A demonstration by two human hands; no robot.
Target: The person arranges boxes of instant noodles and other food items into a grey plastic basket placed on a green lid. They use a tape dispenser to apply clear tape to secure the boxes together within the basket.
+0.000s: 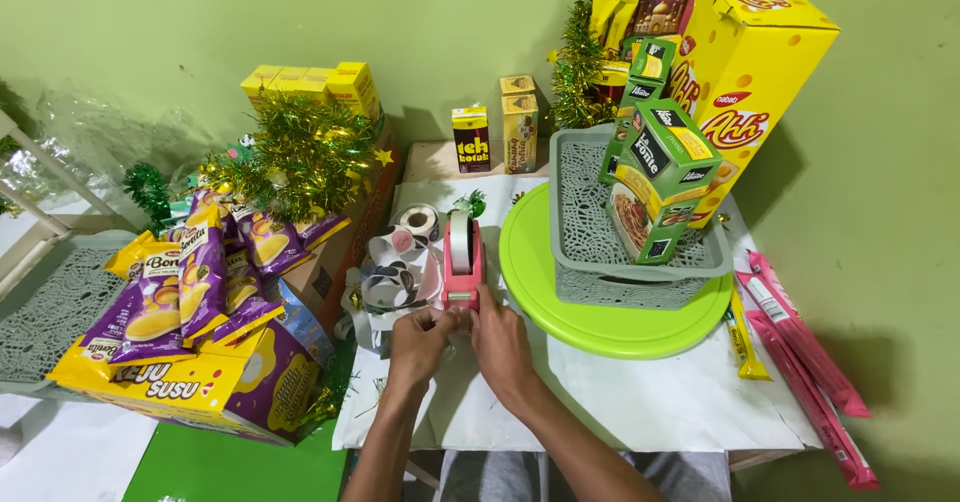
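Note:
Both my hands meet at the near end of a pink tape dispenser (462, 262) that stands on a white-covered table (640, 402). My left hand (418, 344) pinches with its fingertips just below the dispenser's cutter. My right hand (499, 342) touches the dispenser's near end from the right. Whether a strip of tape runs between the fingers is too small to tell. A bunch of silver ribbon (395, 280) lies left of the dispenser, and a tape roll (418, 220) sits behind it.
A grey plastic basket (590, 282) with green boxes (660, 177) and a tall yellow box (745, 82) stands on a round lime-green tray (620, 332). Purple and yellow snack packs (190, 292) and gold tinsel (300, 157) are at left. Pink stick packs (800, 342) lie at right.

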